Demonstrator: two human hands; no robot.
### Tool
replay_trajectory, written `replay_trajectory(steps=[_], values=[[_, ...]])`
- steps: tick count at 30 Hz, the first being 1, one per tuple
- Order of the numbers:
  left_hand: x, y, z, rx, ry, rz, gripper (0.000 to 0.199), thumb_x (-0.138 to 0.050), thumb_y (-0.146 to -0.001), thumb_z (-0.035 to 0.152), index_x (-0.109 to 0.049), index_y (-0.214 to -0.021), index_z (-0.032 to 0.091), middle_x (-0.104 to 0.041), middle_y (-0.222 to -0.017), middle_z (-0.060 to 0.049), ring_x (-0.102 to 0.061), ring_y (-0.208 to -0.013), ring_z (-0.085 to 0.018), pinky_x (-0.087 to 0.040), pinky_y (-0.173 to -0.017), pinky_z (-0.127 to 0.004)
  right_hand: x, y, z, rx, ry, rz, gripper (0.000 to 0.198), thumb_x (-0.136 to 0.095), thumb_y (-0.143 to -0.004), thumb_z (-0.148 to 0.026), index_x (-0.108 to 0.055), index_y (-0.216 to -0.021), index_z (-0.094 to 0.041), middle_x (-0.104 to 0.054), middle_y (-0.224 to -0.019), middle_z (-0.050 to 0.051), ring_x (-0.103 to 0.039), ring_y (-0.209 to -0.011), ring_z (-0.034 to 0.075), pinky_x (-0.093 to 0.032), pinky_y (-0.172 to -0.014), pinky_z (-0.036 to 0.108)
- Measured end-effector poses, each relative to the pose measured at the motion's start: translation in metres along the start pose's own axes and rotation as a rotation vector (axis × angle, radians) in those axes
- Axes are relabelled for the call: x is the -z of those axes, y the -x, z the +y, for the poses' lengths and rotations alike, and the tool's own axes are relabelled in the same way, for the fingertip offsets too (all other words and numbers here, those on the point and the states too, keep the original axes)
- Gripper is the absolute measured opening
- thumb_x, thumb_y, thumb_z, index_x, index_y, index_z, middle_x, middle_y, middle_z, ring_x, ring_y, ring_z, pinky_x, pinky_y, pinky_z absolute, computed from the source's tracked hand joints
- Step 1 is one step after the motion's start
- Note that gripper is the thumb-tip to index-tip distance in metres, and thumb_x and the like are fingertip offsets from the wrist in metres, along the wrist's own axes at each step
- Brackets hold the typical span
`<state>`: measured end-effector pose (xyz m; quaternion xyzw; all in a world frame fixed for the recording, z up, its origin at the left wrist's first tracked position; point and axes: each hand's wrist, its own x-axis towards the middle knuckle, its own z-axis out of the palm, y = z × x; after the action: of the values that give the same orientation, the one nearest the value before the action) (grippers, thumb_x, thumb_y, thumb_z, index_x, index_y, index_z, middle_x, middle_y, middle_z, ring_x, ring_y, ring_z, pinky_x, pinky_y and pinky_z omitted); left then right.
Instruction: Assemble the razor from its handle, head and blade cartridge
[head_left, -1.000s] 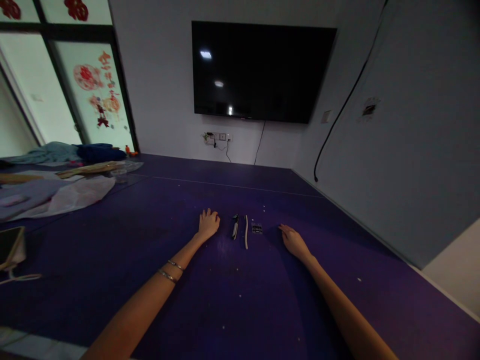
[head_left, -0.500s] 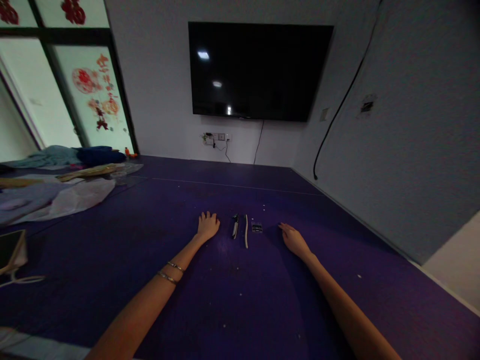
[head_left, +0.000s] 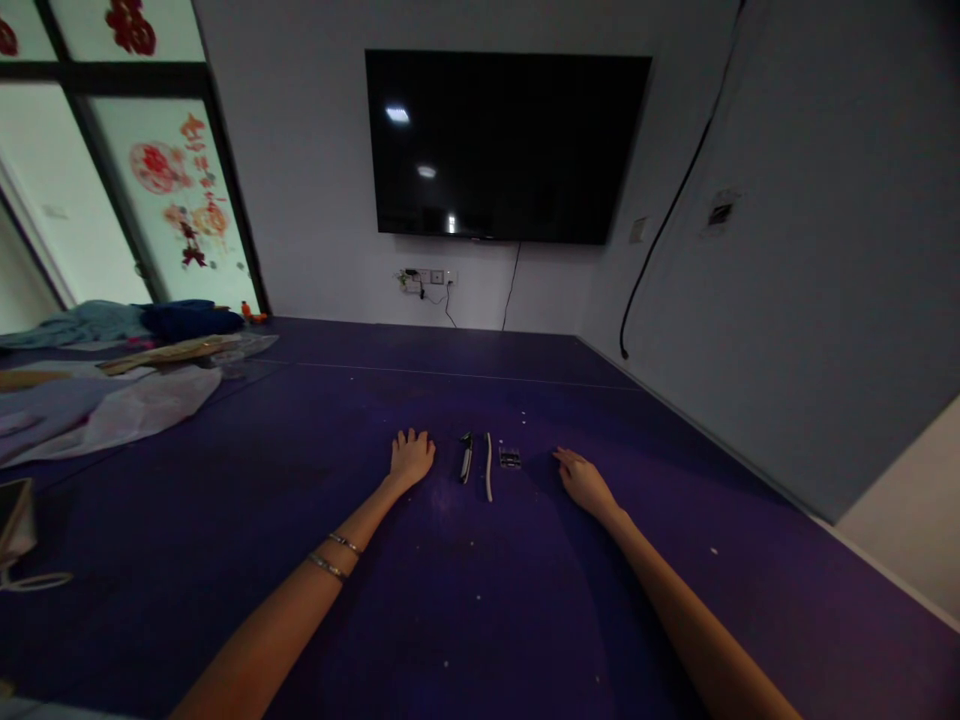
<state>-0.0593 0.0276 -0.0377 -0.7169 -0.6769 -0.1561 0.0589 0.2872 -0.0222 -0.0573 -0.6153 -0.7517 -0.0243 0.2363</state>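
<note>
On the purple surface (head_left: 352,640) my left hand (head_left: 412,457) lies palm down, fingers spread, with two bracelets on its wrist. Just right of it is a slim black-and-white tool (head_left: 466,459), its exact kind too small to make out. A thin whitish strip (head_left: 489,468), slightly curved, lies beside that tool. Further right sits a small clear pack (head_left: 510,458) with dark pieces in it. My right hand (head_left: 585,480) rests on the surface to the right of the pack, apart from it, fingers stretched forward. Neither hand holds anything.
Cloths (head_left: 191,318) and plastic sheeting (head_left: 161,405) are heaped at the left. A boxy device (head_left: 16,520) with a white cable stands at the left edge. A television (head_left: 510,145) hangs on the far wall, and a black cable (head_left: 679,195) dangles down the right wall.
The view has shifted slightly, so the room's contents appear a little further left. Both hands and the small items keep their places on the surface.
</note>
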Motion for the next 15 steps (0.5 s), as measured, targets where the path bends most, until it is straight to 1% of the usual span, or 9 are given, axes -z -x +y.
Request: replay_trajectory(steps=[3,6,8,11,13,15], values=[[0.010,0.000,0.007,0.021,0.009,0.022,0.043,-0.025,-0.089,0.036,-0.055,-0.109,0.013,-0.056,-0.115,-0.017,-0.046,-0.112,-0.031,-0.035,-0.090,-0.043,0.000,0.000,-0.001,-0.028,0.007,-0.011,0.041,-0.036,-0.082,-0.015,-0.057,-0.117,-0.011,-0.052,-0.127,0.013,-0.045,-0.120,0.020,-0.033,-0.101,0.035],[0.022,0.001,0.019,-0.013,0.017,0.035,0.042,-0.029,-0.088,0.039,-0.057,-0.103,0.013,-0.058,-0.110,-0.017,-0.048,-0.110,-0.030,-0.034,-0.091,-0.042,0.002,0.001,-0.003,-0.040,0.012,-0.017,0.041,-0.035,-0.082,-0.015,-0.057,-0.117,-0.011,-0.052,-0.126,0.012,-0.044,-0.120,0.020,-0.033,-0.101,0.034],[0.028,0.002,0.030,-0.074,0.030,-0.021,0.040,-0.035,-0.085,0.041,-0.060,-0.098,0.013,-0.059,-0.108,-0.017,-0.050,-0.108,-0.030,-0.034,-0.091,-0.043,0.003,0.001,-0.004,-0.042,0.011,-0.014,0.041,-0.035,-0.082,-0.015,-0.057,-0.116,-0.012,-0.052,-0.126,0.012,-0.044,-0.120,0.020,-0.033,-0.101,0.034],[0.031,0.005,0.047,-0.113,0.047,-0.107,0.042,-0.042,-0.080,0.050,-0.062,-0.092,0.015,-0.065,-0.095,-0.015,-0.059,-0.093,-0.028,-0.040,-0.084,-0.039,0.003,0.002,-0.005,-0.046,0.018,-0.010,0.041,-0.035,-0.082,-0.015,-0.057,-0.117,-0.012,-0.052,-0.126,0.012,-0.044,-0.120,0.020,-0.033,-0.101,0.034],[0.030,0.006,0.056,-0.123,0.050,-0.132,0.046,-0.045,-0.078,0.054,-0.062,-0.093,0.015,-0.066,-0.091,-0.015,-0.061,-0.089,-0.028,-0.043,-0.079,-0.037,0.003,0.002,-0.005,-0.045,0.029,-0.015,0.042,-0.035,-0.082,-0.015,-0.057,-0.117,-0.013,-0.052,-0.127,0.011,-0.045,-0.120,0.019,-0.033,-0.102,0.033],[0.028,0.006,0.064,-0.129,0.047,-0.136,0.049,-0.045,-0.077,0.055,-0.060,-0.096,0.013,-0.066,-0.092,-0.017,-0.061,-0.090,-0.029,-0.043,-0.079,-0.038,0.002,0.002,-0.004,-0.039,0.042,-0.021,0.042,-0.035,-0.082,-0.015,-0.057,-0.117,-0.012,-0.052,-0.127,0.011,-0.044,-0.120,0.019,-0.033,-0.102,0.033]])
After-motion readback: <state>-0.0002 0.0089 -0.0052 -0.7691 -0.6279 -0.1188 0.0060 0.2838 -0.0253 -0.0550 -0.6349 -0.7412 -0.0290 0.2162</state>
